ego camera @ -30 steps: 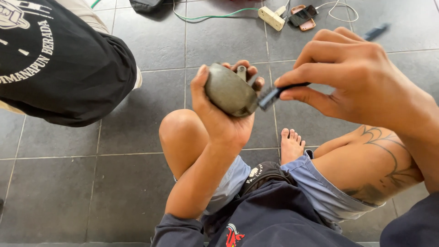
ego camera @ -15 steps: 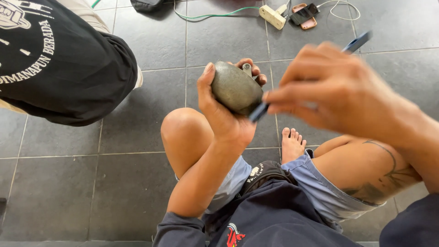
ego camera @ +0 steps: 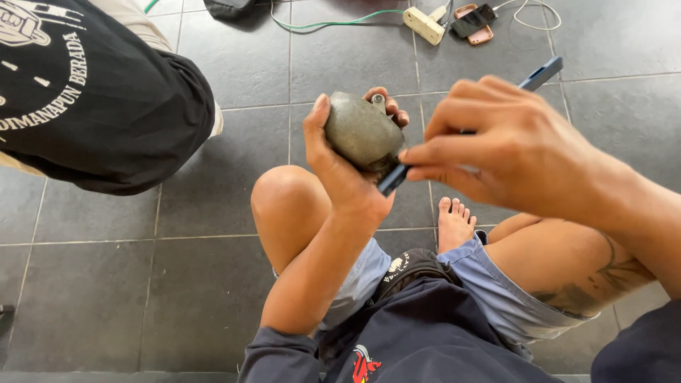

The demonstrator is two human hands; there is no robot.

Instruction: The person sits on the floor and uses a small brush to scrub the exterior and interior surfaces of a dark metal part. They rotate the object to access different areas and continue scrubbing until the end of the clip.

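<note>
Person [ego camera: 92, 92] in a black printed shirt crouches at far left on the grey tiled floor [ego camera: 106, 284], taking no part in the work. Next along, left hand [ego camera: 340, 170] holds a rounded grey-green metal part [ego camera: 362, 131] up above the raised knee [ego camera: 284, 195]: thumb up the near side, fingers [ego camera: 386, 106] wrapped round the far side, so they're clamped on it, not spread. Small metal stub [ego camera: 379, 103] pokes out at the part's top, between the fingertips. Right of that, right hand [ego camera: 511, 149] pinches a slim blue-handled tool [ego camera: 539, 74], thumb & forefinger pressed together low on the shaft, handle end pointing up & away. Dark tip [ego camera: 390, 181] sits against the part's lower right edge, touching or v. nearly; can't tell which. Bare foot [ego camera: 454, 223] rests on the floor below. Power strip [ego camera: 425, 25] w/ green cable & a phone [ego camera: 475, 21] lie well apart at top.

Step in hand, as I read it: prying or scraping at the part's lower edge w/ the tool tip. Next move prob. calls for a firm left grip & steady pressure at the tip so it doesn't slip toward the palm.

Vs 1 s ago: tool lay roughly level, tip near the part's upper right side; now it's tilted steeply, tip lower, handle swung up. Part is held a bit higher & turned, right hand shifted down & closer
</note>
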